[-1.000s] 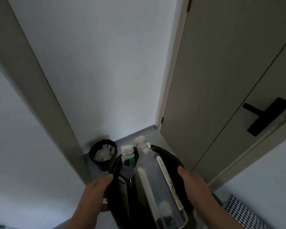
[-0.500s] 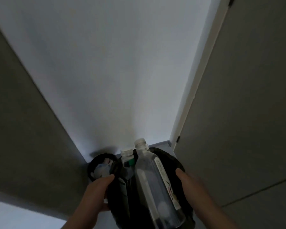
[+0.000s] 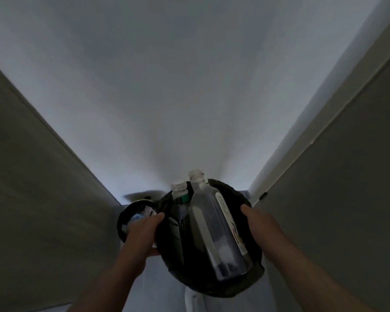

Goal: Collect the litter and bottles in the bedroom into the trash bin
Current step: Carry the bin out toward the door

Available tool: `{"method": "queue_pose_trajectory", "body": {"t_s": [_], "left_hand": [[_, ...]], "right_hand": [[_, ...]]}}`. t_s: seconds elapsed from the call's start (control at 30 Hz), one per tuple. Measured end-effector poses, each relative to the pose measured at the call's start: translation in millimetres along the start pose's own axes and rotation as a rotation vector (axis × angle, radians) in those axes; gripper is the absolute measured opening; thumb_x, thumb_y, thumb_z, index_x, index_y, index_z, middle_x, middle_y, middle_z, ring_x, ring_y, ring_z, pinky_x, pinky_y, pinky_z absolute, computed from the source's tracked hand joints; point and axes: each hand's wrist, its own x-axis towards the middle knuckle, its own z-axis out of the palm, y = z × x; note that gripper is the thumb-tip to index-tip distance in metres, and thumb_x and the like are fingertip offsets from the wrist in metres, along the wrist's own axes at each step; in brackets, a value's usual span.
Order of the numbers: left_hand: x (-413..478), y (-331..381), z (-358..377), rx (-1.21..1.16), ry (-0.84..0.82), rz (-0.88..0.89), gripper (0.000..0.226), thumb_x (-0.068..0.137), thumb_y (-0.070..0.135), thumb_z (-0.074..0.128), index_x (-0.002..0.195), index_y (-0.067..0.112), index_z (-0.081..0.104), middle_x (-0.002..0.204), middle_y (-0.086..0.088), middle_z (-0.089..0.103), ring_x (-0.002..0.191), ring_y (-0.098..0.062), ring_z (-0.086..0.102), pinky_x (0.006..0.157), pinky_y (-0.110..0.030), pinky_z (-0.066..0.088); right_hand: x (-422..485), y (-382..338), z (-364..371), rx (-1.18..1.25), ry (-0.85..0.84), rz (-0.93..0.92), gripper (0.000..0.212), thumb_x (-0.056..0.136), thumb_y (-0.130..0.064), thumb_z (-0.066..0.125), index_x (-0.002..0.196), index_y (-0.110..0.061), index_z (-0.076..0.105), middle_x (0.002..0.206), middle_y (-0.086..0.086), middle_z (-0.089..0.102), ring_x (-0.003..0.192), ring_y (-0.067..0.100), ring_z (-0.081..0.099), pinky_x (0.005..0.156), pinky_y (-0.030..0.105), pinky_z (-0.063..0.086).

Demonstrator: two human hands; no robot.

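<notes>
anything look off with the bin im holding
The tall clear bottle and a shorter bottle beside it poke out past the far rim of the bin, which the left hand and right hand grip by its sides. Nothing looks spilled or damaged.

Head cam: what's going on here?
A person grips a black trash bin by its rim, left hand on one side and right hand on the other, holding it above the floor. Two white-capped bottles stand in it: a large clear bottle and a smaller bottle beside it. A second small bin sits on the floor in the corner, with pale litter in it, partly hidden behind the left hand.
</notes>
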Motion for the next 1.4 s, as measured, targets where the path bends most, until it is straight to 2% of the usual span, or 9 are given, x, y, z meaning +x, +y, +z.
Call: {"method": "queue_pose_trajectory", "body": {"t_s": [0.2,0.3,0.47,0.63,0.87,1.03,1.13,1.27,1.4], "left_hand": [[94.1,-6.6,31.9,0.089,0.025,-0.072,0.013,0.091,0.011,0.053,0.100,0.007,0.061,0.095,-0.014,0.065,0.080,-0.026,0.063,0.060,-0.033,0.054],[150.9,-30.1,45.5,0.138,0.069,-0.138,0.025,0.086,-0.004,0.043,0.095,0.006,0.064,0.092,-0.021,0.064,0.078,-0.029,0.062,0.063,-0.039,0.056],[262.7,-88.1,70.0,0.169,0.158,-0.192,0.029,0.084,-0.004,0.040,0.090,0.012,0.064,0.092,-0.021,0.065,0.083,-0.032,0.064,0.076,-0.052,0.057],[371.5,-152.6,89.7,0.201,0.181,-0.181,0.026,0.084,0.001,0.041,0.091,0.014,0.063,0.095,-0.020,0.065,0.088,-0.035,0.064,0.072,-0.052,0.058],[467.9,-215.6,97.1,0.191,0.222,-0.159,0.029,0.087,-0.001,0.042,0.105,0.009,0.061,0.098,-0.020,0.065,0.082,-0.031,0.065,0.071,-0.047,0.057],[515.8,-235.0,98.9,0.253,0.266,-0.124,0.026,0.085,0.000,0.043,0.100,0.007,0.063,0.097,-0.024,0.064,0.083,-0.035,0.065,0.070,-0.048,0.057],[534.9,-242.9,99.7,0.278,0.253,-0.113,0.027,0.084,-0.001,0.042,0.096,0.008,0.064,0.096,-0.024,0.064,0.084,-0.036,0.065,0.068,-0.049,0.058],[549.8,-250.8,102.2,0.293,0.238,-0.119,0.026,0.085,-0.003,0.041,0.090,0.009,0.063,0.097,-0.024,0.063,0.077,-0.032,0.063,0.061,-0.038,0.057],[558.2,-255.1,103.7,0.288,0.240,-0.130,0.026,0.087,-0.004,0.041,0.088,0.011,0.062,0.097,-0.023,0.063,0.077,-0.031,0.061,0.061,-0.036,0.056]], "right_hand": [[106.9,-4.1,28.4,-0.095,-0.041,0.035,0.044,0.084,-0.051,0.048,0.108,-0.017,0.060,0.099,0.005,0.063,0.090,0.024,0.061,0.088,0.040,0.052],[162.8,10.7,50.1,-0.132,-0.065,0.052,0.040,0.087,-0.049,0.048,0.101,-0.014,0.060,0.095,0.006,0.063,0.086,0.023,0.061,0.082,0.036,0.053],[275.7,55.9,89.3,-0.206,-0.107,0.050,0.043,0.092,-0.048,0.046,0.102,-0.009,0.062,0.092,0.008,0.064,0.082,0.021,0.062,0.061,0.029,0.044],[388.5,105.4,131.9,-0.248,-0.130,0.042,0.048,0.092,-0.050,0.046,0.107,-0.006,0.060,0.089,0.006,0.061,0.079,0.020,0.059,0.054,0.028,0.037],[490.4,145.9,185.2,-0.234,-0.183,0.062,0.042,0.088,-0.050,0.049,0.090,-0.010,0.061,0.088,0.008,0.063,0.077,0.021,0.060,0.058,0.029,0.038],[537.1,163.6,208.3,-0.230,-0.203,0.055,0.036,0.088,-0.045,0.051,0.062,-0.022,0.041,0.064,0.000,0.046,0.059,0.015,0.047,0.051,0.027,0.029],[553.2,171.9,216.6,-0.255,-0.202,0.073,0.032,0.083,-0.046,0.055,0.067,-0.021,0.044,0.071,0.001,0.051,0.064,0.017,0.051,0.051,0.028,0.031],[565.5,178.1,222.7,-0.255,-0.192,0.097,0.047,0.081,-0.047,0.056,0.106,-0.007,0.061,0.096,0.008,0.063,0.083,0.023,0.060,0.056,0.027,0.037],[573.3,181.1,226.0,-0.253,-0.208,0.103,0.038,0.081,-0.042,0.058,0.097,-0.008,0.060,0.092,0.009,0.062,0.077,0.022,0.059,0.054,0.027,0.035]]}}
